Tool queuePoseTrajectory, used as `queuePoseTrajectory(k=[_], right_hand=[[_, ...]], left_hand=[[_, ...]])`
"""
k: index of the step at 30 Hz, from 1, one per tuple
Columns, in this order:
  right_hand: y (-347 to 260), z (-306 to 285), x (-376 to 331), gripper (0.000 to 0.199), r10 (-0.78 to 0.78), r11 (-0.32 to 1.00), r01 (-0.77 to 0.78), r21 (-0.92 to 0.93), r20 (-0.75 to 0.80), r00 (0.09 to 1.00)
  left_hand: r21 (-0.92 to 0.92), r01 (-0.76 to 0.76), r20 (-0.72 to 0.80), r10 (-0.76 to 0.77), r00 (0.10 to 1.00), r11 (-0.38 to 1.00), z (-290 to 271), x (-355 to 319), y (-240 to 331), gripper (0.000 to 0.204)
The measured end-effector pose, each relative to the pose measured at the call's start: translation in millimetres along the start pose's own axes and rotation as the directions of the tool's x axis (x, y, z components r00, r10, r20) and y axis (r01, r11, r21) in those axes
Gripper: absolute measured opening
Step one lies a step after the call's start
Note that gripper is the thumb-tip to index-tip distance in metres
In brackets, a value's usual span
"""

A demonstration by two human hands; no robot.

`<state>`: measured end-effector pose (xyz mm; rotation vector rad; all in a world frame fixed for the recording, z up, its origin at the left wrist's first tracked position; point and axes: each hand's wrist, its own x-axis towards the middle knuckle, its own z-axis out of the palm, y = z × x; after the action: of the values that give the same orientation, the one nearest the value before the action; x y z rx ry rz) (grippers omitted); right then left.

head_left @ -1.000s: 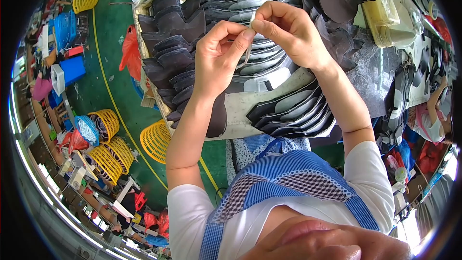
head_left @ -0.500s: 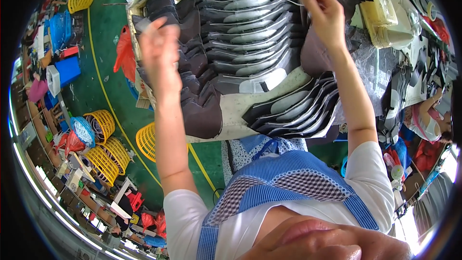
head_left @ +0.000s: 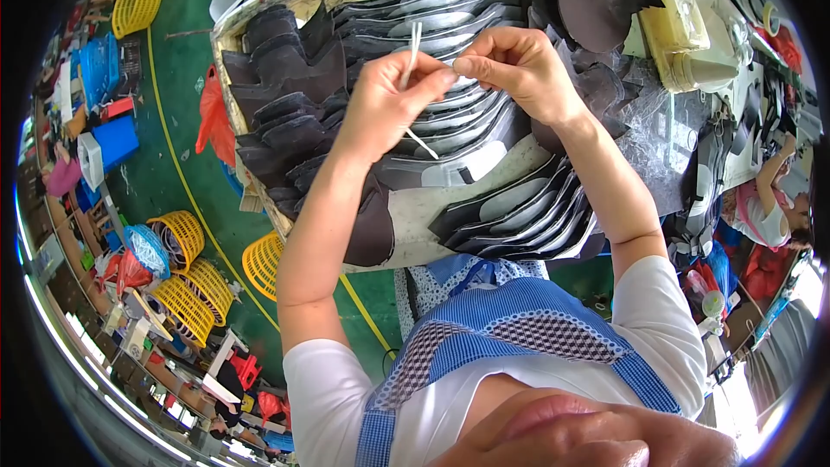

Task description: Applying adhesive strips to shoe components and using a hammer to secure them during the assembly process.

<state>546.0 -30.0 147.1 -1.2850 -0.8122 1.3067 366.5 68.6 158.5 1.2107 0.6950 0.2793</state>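
Observation:
My left hand (head_left: 393, 99) and my right hand (head_left: 519, 69) meet above the work table (head_left: 415, 207), fingertips almost touching. Between them they pinch a thin white strip (head_left: 413, 52); one end sticks up past my left fingers, another end hangs down below the hand. Under both hands lie fanned rows of flat dark shoe-upper pieces (head_left: 467, 125) with pale edges. More black pieces (head_left: 285, 112) are piled at the table's left side.
A cream-coloured machine (head_left: 692, 43) stands at the table's right end. Yellow baskets (head_left: 186, 268) sit on the green floor at left, with blue crates (head_left: 104, 78) farther off. Another person (head_left: 769, 207) in red works at the right edge.
Half a second ago my hands were apart, the left lowered at the table's left side and the right raised with the strip. Both hands have come back together on the strip.

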Motion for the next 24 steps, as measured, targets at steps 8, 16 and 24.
queuePoseTrajectory(k=[8, 16, 24], right_hand=[[4.3, -57.1, 101.6, 0.018, -0.304, 0.555, 0.039, -0.831, -0.159, 0.939], [31.5, -70.1, 126.3, 0.022, -0.265, 0.551, -0.033, -0.834, -0.211, 0.941], [30.5, -72.3, 127.1, 0.019, -0.175, 0.533, -0.055, -0.845, -0.173, 0.969]], left_hand=[[0.795, -0.145, -0.209, 0.491, 0.846, 0.589, -105.0, 89.1, -10.9, 0.028], [0.884, 0.120, -0.311, 0.376, 0.873, 0.452, -117.0, 116.1, -45.3, 0.031], [0.863, 0.307, -0.348, 0.032, 0.937, 0.401, -125.2, 129.1, -31.6, 0.028]])
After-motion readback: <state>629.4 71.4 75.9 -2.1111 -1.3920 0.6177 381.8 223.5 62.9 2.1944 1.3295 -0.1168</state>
